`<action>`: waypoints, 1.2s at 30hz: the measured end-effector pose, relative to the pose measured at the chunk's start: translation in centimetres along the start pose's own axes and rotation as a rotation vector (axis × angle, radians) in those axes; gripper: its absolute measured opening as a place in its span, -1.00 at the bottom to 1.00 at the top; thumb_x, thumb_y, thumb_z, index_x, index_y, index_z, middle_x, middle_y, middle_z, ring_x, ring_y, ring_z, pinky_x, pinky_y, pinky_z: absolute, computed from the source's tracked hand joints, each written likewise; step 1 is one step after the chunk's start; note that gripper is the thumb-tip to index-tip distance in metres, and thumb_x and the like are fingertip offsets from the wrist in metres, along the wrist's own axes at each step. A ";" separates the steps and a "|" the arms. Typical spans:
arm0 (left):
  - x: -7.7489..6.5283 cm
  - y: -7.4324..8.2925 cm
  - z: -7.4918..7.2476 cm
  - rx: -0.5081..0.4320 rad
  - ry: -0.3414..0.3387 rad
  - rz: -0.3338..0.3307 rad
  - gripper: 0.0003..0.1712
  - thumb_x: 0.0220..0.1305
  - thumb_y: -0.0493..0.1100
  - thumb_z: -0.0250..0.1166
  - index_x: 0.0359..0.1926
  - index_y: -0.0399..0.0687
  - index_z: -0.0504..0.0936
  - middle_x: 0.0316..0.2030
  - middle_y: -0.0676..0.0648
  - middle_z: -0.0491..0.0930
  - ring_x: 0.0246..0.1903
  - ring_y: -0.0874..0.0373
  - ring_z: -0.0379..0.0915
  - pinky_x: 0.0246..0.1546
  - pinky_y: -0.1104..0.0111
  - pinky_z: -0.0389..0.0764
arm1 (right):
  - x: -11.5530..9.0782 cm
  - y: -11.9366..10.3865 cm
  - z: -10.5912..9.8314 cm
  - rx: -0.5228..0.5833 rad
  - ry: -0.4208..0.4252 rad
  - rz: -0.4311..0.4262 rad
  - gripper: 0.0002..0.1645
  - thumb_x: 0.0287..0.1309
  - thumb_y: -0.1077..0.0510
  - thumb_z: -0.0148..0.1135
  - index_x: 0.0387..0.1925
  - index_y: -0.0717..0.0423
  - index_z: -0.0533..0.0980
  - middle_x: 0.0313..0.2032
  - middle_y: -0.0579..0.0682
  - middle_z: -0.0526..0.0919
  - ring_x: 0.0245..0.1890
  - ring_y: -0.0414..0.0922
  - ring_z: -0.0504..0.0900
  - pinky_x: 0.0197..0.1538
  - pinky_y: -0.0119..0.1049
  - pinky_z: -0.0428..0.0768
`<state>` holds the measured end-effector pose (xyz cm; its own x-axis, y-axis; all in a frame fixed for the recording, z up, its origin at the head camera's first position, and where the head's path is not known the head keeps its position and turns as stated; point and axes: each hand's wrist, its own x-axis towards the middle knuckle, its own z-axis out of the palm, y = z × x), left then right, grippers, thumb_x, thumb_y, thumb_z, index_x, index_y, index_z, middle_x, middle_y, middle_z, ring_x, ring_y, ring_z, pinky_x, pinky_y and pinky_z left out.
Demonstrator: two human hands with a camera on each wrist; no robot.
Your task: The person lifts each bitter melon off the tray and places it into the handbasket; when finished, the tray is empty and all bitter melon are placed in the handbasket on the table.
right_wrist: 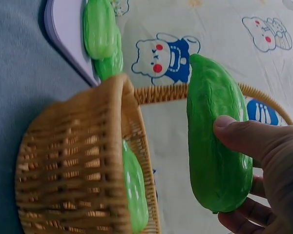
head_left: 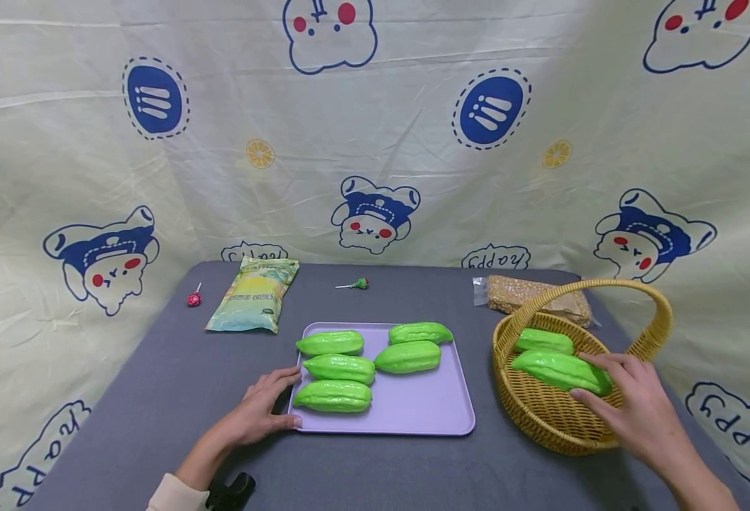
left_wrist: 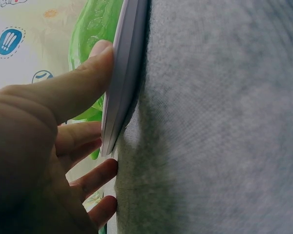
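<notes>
My right hand holds a green bitter gourd between thumb and fingers, over the wicker basket. In the right wrist view this bitter gourd is raised above the basket's rim, beside its handle. Inside the basket lies another bitter gourd. At the left, my left hand touches the side of a lilac tray, thumb by the near corner. The left wrist view has the thumb against the tray's rim, with the other fingers spread loosely. Several bitter gourds lie on that tray.
Behind the basket is a clear bag of grains. A yellow-green packet lies at the back left, with a red lollipop beside it and a green lollipop at the back middle. A patterned cloth hangs behind the grey table.
</notes>
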<state>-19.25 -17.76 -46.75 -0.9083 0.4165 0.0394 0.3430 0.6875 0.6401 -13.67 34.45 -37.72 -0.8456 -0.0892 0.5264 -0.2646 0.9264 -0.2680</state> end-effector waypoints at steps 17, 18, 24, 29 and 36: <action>0.0 0.0 0.0 0.020 0.015 0.038 -0.15 0.01 0.06 0.41 0.28 -0.20 0.35 0.34 -0.15 0.27 0.26 -0.16 0.18 0.10 -0.14 0.16 | 2.4 2.5 0.4 -0.080 -0.081 0.028 -0.37 -0.05 0.01 0.43 -0.02 0.35 0.49 -0.16 0.36 0.48 -0.17 0.25 0.36 -0.20 0.13 0.30; 0.0 0.0 0.0 0.019 0.016 0.038 -0.15 0.01 0.06 0.41 0.28 -0.20 0.35 0.34 -0.15 0.27 0.26 -0.16 0.18 0.10 -0.14 0.16 | 2.6 2.6 0.4 -0.087 -0.091 0.032 -0.36 -0.05 0.00 0.42 -0.01 0.35 0.49 -0.15 0.37 0.48 -0.16 0.25 0.37 -0.20 0.13 0.31; 0.0 0.0 0.0 0.017 0.012 0.042 -0.15 0.01 0.06 0.41 0.27 -0.22 0.35 0.33 -0.16 0.27 0.25 -0.17 0.18 0.11 -0.16 0.15 | 3.5 2.9 0.5 -0.104 -0.156 0.046 -0.32 -0.02 -0.05 0.40 0.01 0.34 0.47 -0.11 0.41 0.47 -0.13 0.30 0.37 -0.16 0.21 0.33; 0.0 -0.1 0.0 0.022 0.011 0.040 -0.16 0.02 0.06 0.41 0.28 -0.22 0.35 0.34 -0.16 0.27 0.25 -0.16 0.19 0.10 -0.14 0.16 | 4.2 3.1 0.6 -0.102 -0.198 0.044 -0.34 -0.01 -0.05 0.39 0.02 0.32 0.48 -0.09 0.42 0.46 -0.11 0.33 0.37 -0.13 0.26 0.32; 0.0 -0.1 -0.1 0.013 0.005 0.025 -0.14 0.02 0.07 0.41 0.28 -0.20 0.34 0.34 -0.15 0.26 0.26 -0.16 0.18 0.12 -0.14 0.15 | 5.1 3.7 0.7 -0.102 -0.255 0.034 -0.36 0.01 -0.08 0.37 0.02 0.29 0.49 -0.10 0.40 0.49 -0.11 0.30 0.41 -0.13 0.23 0.35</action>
<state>-19.28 -17.87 -46.73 -0.9005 0.4308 0.0587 0.3686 0.6847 0.6288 -19.27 37.14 -36.53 -0.9462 -0.1346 0.2943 -0.1967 0.9614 -0.1925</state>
